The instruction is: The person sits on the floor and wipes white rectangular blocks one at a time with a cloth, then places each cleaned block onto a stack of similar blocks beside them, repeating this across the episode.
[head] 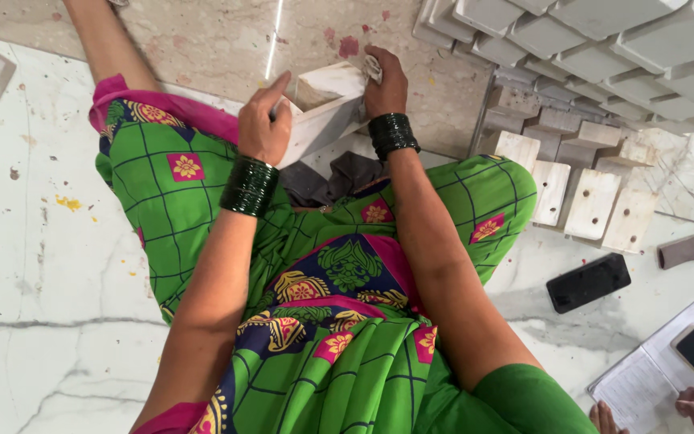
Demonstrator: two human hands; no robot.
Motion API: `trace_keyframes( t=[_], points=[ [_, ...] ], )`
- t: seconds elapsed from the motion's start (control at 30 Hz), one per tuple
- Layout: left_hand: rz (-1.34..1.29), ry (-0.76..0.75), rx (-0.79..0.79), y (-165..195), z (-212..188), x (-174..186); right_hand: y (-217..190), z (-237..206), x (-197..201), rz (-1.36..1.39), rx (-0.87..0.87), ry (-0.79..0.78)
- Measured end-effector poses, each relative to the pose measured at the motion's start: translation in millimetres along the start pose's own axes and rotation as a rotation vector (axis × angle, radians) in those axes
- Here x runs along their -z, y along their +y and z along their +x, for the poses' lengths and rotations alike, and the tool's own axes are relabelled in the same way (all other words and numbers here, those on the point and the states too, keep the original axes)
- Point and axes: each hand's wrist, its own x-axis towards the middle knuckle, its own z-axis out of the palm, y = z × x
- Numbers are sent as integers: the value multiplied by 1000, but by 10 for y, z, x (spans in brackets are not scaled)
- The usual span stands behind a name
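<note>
Sitting on a marble floor [34,265] in a green patterned garment [339,321], a person works over the lap. Beyond the knees, the left hand [265,120] grips one end of a pale wooden block [323,108], index finger stretched along its edge. The right hand [385,76] presses a small crumpled cloth [373,68] against the block's far end. Farther right lie a black phone [588,281] and rows of similar blocks [592,201].
</note>
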Motion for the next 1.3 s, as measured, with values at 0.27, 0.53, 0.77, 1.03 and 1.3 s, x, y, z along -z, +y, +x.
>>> trace_keyframes(
  t=[0.27, 0.53, 0.77, 1.03, 1.3],
  points=[
    [40, -8, 88, 113, -25, -172, -643, -441, -53, 189, 370, -278],
    [9, -48, 55, 78, -82, -67, -66, -6, 30, -48, 170, 57],
    [-42, -29, 206, -22, -111, -53, 221, 8, 36, -121, -187, 35],
    [-341, -126, 348, -553, -19, 191, -56, -42, -31, -6, -323, -114],
    [-1222, 351, 665, -379, -353, 24, -50, -70, -47, -206, -319, -294]
  ],
)
